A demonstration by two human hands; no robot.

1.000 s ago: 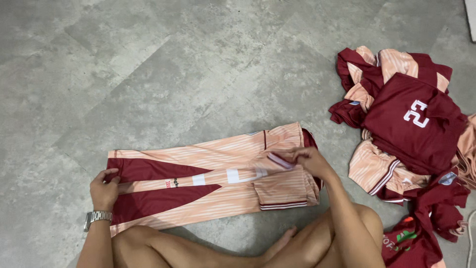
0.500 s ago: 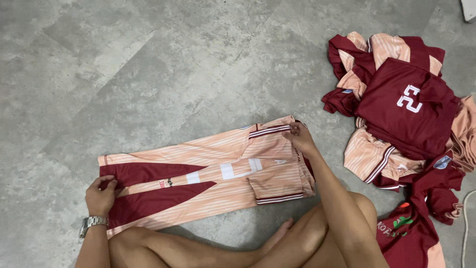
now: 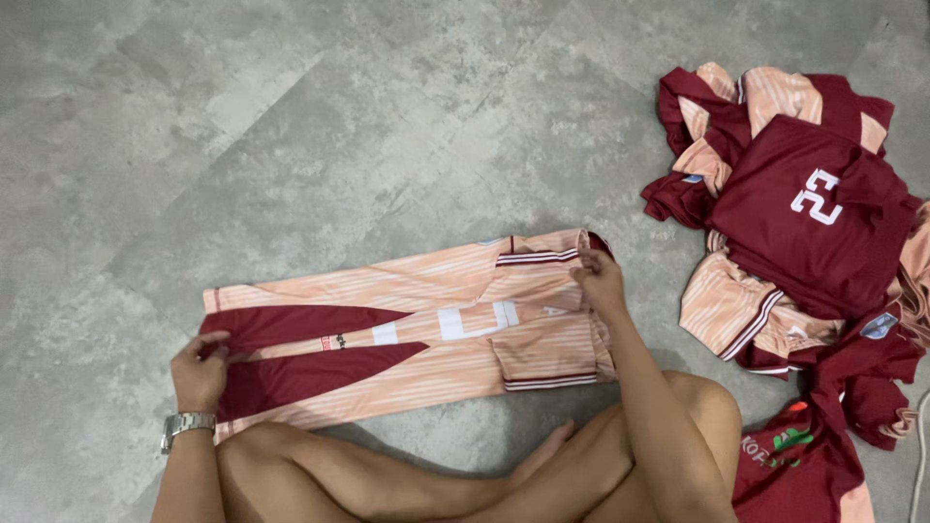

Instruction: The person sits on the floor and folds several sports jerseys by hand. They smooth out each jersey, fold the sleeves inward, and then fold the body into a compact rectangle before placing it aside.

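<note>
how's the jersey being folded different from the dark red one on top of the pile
The jersey under the hands lies flat on the floor, folded into a long strip; the top jersey of the pile lies rumpled over other garments. The folded one shows mostly peach stripes with maroon panels; the pile's top one shows mostly maroon. The left hand and right hand touch only the folded one. Both share the maroon-and-peach colours.
</note>
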